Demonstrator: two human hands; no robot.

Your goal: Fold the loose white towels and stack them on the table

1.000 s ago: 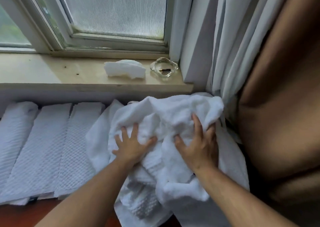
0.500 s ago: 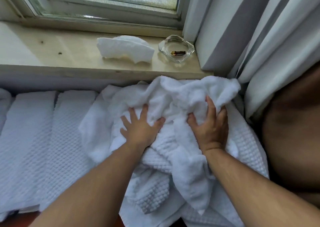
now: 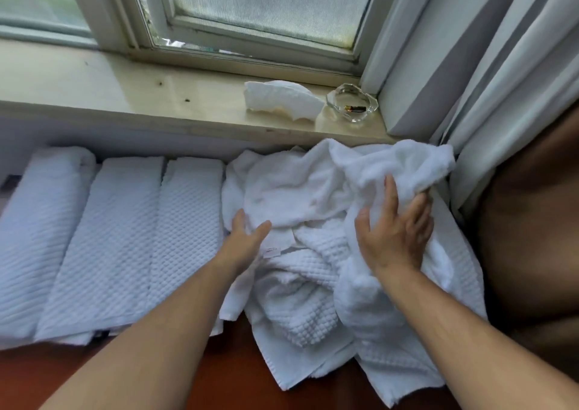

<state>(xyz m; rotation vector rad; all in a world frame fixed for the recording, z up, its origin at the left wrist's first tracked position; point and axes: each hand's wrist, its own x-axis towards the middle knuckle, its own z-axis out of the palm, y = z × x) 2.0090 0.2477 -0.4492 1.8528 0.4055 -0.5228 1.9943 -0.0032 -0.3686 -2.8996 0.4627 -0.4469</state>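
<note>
A heap of loose white towels (image 3: 297,190) lies on the reddish-brown table (image 3: 235,378) below the window sill. A smooth terry towel is on top and a waffle-weave towel (image 3: 307,303) sits beneath it. My left hand (image 3: 247,240) is at the terry towel's lower left edge, beside its small label, thumb on top and fingertips tucked under the cloth. My right hand (image 3: 394,231) grips a fluffy fold at the heap's right side, fingers dug in. Three folded white towels (image 3: 109,243) lie side by side to the left.
The window sill (image 3: 125,96) runs behind the towels and carries a crumpled white cloth (image 3: 282,99) and a glass ashtray (image 3: 352,105) with a battery in it. Grey-white curtains (image 3: 485,64) hang at the right, over a brown surface (image 3: 532,221).
My left hand has slid left and down from the middle of the heap to the terry towel's edge. My right hand stays on the right fold. The top towel lies more spread out.
</note>
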